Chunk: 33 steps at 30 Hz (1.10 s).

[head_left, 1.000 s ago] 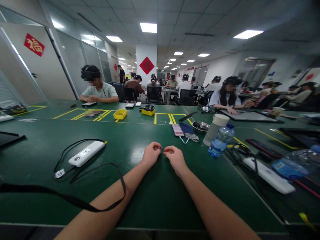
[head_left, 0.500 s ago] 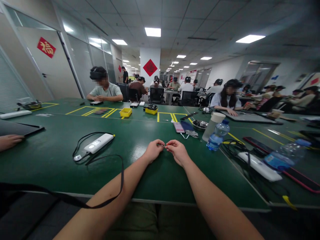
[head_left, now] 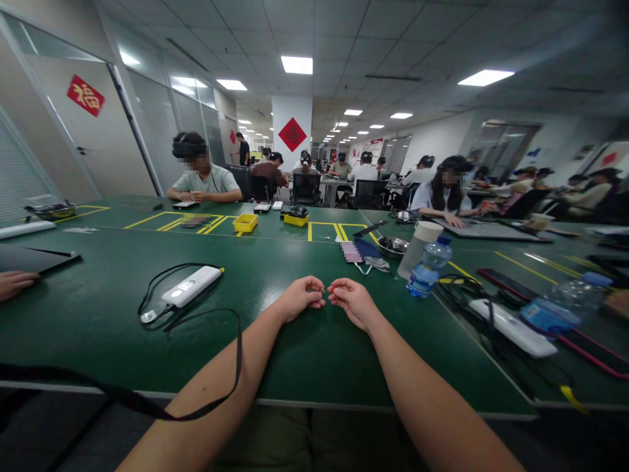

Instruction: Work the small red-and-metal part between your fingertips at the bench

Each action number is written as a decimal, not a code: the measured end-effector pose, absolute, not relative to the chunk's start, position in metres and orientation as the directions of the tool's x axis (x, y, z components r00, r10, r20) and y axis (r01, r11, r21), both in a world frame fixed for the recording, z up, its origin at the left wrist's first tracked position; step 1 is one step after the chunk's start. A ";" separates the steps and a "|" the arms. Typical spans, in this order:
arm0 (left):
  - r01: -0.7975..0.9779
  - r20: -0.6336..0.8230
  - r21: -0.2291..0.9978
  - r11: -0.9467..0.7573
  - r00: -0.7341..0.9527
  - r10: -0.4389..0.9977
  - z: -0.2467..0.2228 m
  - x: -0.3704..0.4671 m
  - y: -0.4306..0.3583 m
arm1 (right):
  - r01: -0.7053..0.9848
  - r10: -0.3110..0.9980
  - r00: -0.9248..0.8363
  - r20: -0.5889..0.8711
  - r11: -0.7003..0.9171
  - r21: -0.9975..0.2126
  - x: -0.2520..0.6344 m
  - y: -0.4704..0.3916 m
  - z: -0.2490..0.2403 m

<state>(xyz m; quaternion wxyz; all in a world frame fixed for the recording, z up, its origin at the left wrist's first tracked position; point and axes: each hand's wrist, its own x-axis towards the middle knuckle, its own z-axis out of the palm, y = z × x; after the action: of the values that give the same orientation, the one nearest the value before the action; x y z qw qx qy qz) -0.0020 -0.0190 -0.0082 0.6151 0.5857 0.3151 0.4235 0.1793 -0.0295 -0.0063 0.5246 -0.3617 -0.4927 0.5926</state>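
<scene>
Over the middle of the green table (head_left: 206,354), my left hand (head_left: 302,300) pinches a tiny dark, metallic-looking piece (head_left: 322,291) between thumb and fingers. Facing it, my right hand (head_left: 354,303) is closed on a small orange-red piece (head_left: 332,289). A narrow gap parts the fingertips of the two hands. Both pieces are mostly covered by fingers and too small to name. A black strap (head_left: 239,354) hangs across my left forearm.
A white power bank (head_left: 192,286) with a black cable lies to the left. On the right stand a pale tumbler (head_left: 419,251) and a water bottle (head_left: 428,267). Farther back are a yellow bin (head_left: 246,223) and a metal bowl (head_left: 393,245). Co-workers sit across the table.
My hands have drawn slightly apart, so the two small pieces no longer meet. The whole view has shifted a little.
</scene>
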 end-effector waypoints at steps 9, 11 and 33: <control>-0.131 0.103 0.990 -0.052 0.426 0.899 -0.011 0.000 -0.016 | -0.240 0.981 -0.174 0.083 0.039 -0.970 0.178 -0.031 -0.004; -0.131 0.099 0.990 -0.047 0.432 0.896 -0.010 0.000 -0.017 | -0.226 0.984 -0.162 0.074 0.036 -0.974 0.178 -0.030 -0.005; -0.137 0.098 0.989 -0.047 0.391 0.915 -0.009 0.001 -0.016 | -0.215 0.985 -0.171 0.024 -0.013 -0.976 0.180 -0.027 -0.006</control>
<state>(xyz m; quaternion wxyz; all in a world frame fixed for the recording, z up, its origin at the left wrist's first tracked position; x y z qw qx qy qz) 0.0006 -0.0164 -0.0090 0.6023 0.5769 0.3370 0.4368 0.1804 -0.0273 -0.0058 0.5076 -0.3963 -0.4855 0.5912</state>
